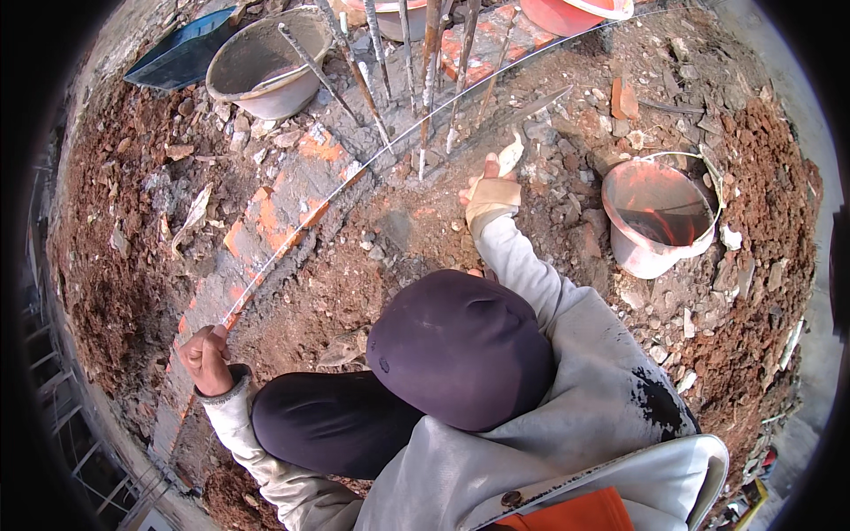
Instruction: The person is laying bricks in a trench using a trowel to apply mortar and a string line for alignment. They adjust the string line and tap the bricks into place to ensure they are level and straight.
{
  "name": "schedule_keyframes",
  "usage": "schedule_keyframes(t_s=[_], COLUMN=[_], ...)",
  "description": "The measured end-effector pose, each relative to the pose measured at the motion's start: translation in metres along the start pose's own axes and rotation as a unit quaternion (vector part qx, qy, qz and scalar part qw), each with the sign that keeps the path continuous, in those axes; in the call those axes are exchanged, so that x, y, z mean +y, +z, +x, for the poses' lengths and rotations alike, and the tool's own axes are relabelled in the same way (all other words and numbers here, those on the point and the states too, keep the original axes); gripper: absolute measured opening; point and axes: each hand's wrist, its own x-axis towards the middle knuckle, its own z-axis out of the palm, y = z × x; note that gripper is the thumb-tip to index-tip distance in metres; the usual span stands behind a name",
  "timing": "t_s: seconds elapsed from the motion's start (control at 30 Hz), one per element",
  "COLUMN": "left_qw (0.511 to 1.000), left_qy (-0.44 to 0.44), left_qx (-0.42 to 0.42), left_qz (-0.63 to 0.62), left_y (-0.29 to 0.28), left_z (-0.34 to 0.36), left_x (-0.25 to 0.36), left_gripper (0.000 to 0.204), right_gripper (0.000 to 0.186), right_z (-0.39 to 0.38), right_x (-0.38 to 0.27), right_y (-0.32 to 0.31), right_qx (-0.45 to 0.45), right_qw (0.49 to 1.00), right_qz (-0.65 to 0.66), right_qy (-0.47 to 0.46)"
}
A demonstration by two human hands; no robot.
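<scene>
A taut white string runs from my left hand along the brick course and past the upright bars toward the upper right. My left thumb and fingers are closed on its near end, just above the brickwork. My right hand, with a beige wrap round the palm, is closed round the pale handle of a trowel. The trowel's pointed grey blade lies by the mortar right of the bars; part of the handle is hidden by my hand. Mortar-smeared orange bricks lie in a row below the string.
Several upright steel rods stand in mortar ahead. A mortar tub and a blue pan sit far left. A white bucket stands right. A red basin is at the far edge. Rubble and red soil surround me.
</scene>
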Motion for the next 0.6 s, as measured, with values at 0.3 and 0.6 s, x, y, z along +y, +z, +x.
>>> schedule_keyframes(t_s=[0.3, 0.6], left_qw=[1.000, 0.999], left_qy=[0.005, 0.037], left_qx=[0.021, 0.002], left_qz=[0.018, 0.030], left_y=[0.007, -0.001], left_z=[0.005, 0.004], left_x=[0.007, 0.001], left_gripper=[0.030, 0.032], right_gripper=[0.041, 0.044], right_z=[0.017, 0.012], right_x=[0.013, 0.002], right_y=[-0.016, -0.003], right_qx=[-0.039, -0.013], right_qw=[0.994, 0.999], right_qz=[-0.040, -0.041], right_qy=[0.099, 0.010])
